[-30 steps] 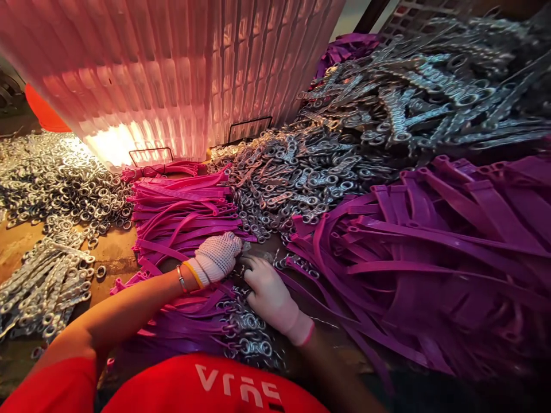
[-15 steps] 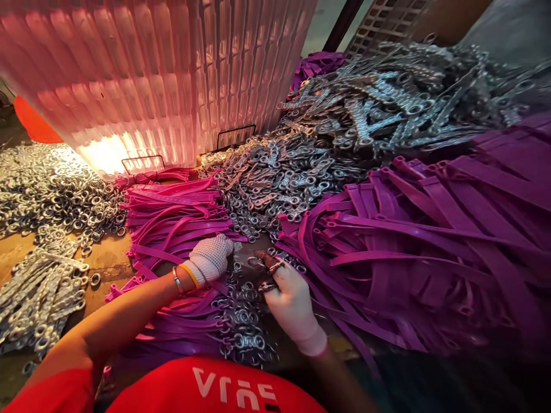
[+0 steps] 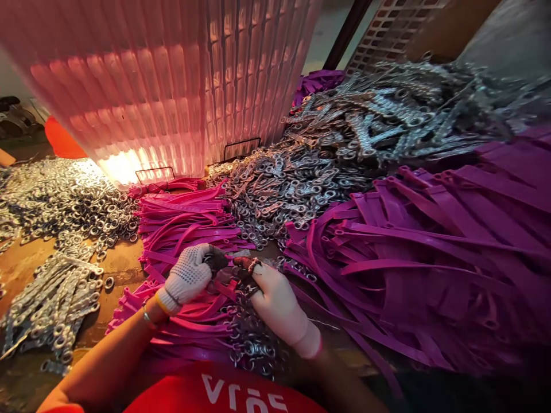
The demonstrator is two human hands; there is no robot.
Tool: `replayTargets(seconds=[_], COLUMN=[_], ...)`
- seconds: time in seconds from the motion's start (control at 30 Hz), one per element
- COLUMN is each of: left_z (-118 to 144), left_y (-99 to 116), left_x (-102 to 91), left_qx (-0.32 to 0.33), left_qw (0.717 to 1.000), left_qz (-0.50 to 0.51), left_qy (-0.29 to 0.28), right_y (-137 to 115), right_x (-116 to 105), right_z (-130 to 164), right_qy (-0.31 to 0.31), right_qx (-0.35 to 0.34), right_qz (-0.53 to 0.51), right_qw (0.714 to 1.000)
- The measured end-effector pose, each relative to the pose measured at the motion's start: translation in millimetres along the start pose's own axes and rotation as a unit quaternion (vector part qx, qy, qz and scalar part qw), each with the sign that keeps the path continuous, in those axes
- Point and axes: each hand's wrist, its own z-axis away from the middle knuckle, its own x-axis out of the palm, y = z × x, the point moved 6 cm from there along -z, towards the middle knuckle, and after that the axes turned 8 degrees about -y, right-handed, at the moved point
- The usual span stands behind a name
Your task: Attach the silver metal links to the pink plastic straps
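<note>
My left hand, in a white dotted glove with dark fingertips, is closed in a pinch over the purple straps. A small pink strap end shows between its fingertips and those of the other hand. My right hand, in a white glove with dark, worn fingertips, is closed too, its fingers almost meeting the left ones. What it grips is hidden. Beneath both hands lies a row of flat purple straps, with metal rings at their right ends. Another bundle of pink straps lies just beyond.
A large heap of purple straps fills the right side. Metal links pile up behind it, with longer metal pieces farther back. More links lie at left. Translucent ribbed panels stand at the back, brightly lit low down.
My right hand has moved left and up to the left hand's fingertips. My left hand has drawn back and turned, showing its dark fingertips. The whole view has shifted slightly.
</note>
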Motion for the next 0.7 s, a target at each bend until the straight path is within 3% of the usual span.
replayTargets(seconds=[0.23, 0.4, 0.57, 0.7], left_z=[47.8, 52.8, 53.5, 54.1], left_y=[-30.9, -44.6, -54.5, -59.4], left_x=[2.6, 9.4, 7.9, 7.7], left_qx=[-0.093, -0.078, -0.067, -0.063], left_qw=[0.969, 0.936, 0.934, 0.950], left_qz=[0.230, 0.343, 0.349, 0.305], left_qy=[0.015, -0.035, -0.035, -0.014], right_y=[-23.1, -26.7, -37.3, -53.8], right_x=[37.8, 41.9, 36.7, 41.2], right_z=[-8.3, -6.0, -7.5, -9.3], right_qy=[-0.048, -0.082, -0.110, -0.168], right_qx=[0.011, -0.009, -0.007, -0.020], right_qz=[0.045, 0.050, 0.145, 0.279], right_qw=[0.998, 0.995, 0.983, 0.945])
